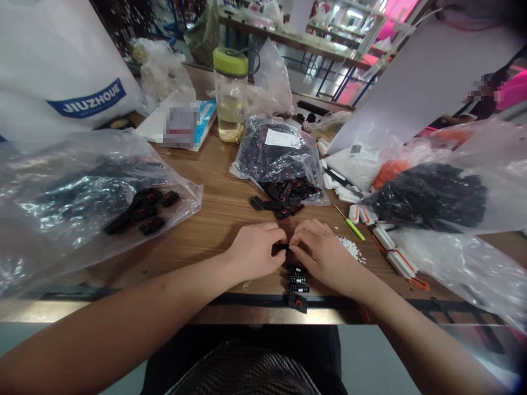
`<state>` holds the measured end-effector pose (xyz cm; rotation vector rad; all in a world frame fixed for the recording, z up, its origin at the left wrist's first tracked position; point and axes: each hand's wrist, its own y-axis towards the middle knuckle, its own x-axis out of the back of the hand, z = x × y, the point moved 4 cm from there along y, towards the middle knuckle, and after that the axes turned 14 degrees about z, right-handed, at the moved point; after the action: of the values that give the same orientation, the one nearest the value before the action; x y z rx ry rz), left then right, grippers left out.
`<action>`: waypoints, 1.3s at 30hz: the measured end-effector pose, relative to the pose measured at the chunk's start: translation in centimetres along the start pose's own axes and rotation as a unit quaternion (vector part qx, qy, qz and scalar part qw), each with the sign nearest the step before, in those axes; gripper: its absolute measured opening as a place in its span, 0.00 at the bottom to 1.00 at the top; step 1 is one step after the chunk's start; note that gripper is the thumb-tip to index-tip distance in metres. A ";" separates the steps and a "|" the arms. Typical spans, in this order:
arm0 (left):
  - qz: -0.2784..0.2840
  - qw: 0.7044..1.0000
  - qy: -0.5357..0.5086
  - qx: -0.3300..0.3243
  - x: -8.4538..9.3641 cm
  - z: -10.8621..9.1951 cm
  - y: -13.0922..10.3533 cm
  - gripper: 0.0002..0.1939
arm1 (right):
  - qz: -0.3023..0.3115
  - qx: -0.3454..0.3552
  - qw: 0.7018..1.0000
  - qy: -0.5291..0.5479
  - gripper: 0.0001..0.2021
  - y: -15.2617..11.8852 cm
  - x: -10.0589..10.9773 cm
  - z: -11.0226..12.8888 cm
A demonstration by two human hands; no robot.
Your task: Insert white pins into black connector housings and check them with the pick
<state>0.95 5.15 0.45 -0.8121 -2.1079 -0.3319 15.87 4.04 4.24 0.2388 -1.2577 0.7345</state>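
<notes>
My left hand point(259, 249) is closed on a small black connector housing point(284, 247), held just above the table. The fingertips of my right hand point(316, 251) are pinched at the other end of that housing; whatever lies between them is too small and hidden to name. Below my hands, several black connector housings point(298, 280) stand in a short column toward the table edge, some with white bits in their holes. The nearest housing point(297, 302) lies tilted and shows an orange-red part. Right of my right hand is a heap of tiny white pieces point(349, 249).
A bag of black housings point(272, 145) spills toward my hands. Another clear bag point(82, 181) lies left, with more bags point(436, 192) right. A green-handled pick point(354, 229) rests beside the white heap. Behind stand a green-lidded bottle point(229, 96) and a white sack point(53, 60).
</notes>
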 end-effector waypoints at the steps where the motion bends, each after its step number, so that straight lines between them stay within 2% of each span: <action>1: 0.001 1.000 0.003 0.000 0.0 0.0 0.0 0.04 | 0.002 -0.003 1.000 -0.016 0.06 0.1 0.1 0.2; 6: 0.006 1.000 0.012 0.002 0.0 -0.1 0.0 0.05 | 0.025 0.015 0.996 -0.089 0.10 0.3 0.4 0.8; 12: -0.006 1.000 -0.010 0.004 -0.1 0.1 0.0 0.05 | 0.013 0.052 0.998 -0.043 0.10 -0.3 0.7 -0.1; 19: -0.005 1.000 -0.004 -0.008 -0.1 0.0 -0.1 0.04 | 0.013 0.044 0.996 -0.078 0.10 -0.7 0.4 0.5; 22: 0.007 1.000 -0.005 -0.028 -0.2 -0.3 -0.2 0.05 | 0.010 0.053 0.998 -0.037 0.10 -0.1 1.2 -1.1; 26: 0.013 0.999 -0.006 -0.046 -0.3 -0.5 -0.4 0.05 | -0.065 -0.010 0.996 -0.059 0.14 1.8 2.8 -5.2; 28: 0.019 0.998 -0.004 -0.057 -0.3 -0.6 -0.5 0.06 | -0.072 -0.017 0.995 -0.068 0.13 2.9 3.0 -6.4; 33: 0.030 0.995 -0.043 -0.087 0.1 -0.9 -0.6 0.10 | -0.043 0.000 0.991 -0.127 0.08 4.5 2.4 -6.3; 36: 0.006 0.992 -0.092 -0.085 0.4 -0.4 -0.5 0.07 | -0.015 -0.002 0.984 -0.179 0.08 4.5 2.1 -5.7; 39: -0.050 0.989 -0.120 -0.072 0.6 0.3 -0.3 0.06 | -0.004 -0.004 0.988 -0.153 0.07 4.2 2.2 -5.3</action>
<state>0.23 5.34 0.76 -0.8670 -2.3770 -0.4634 17.69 10.91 3.65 0.3595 -1.5490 0.7021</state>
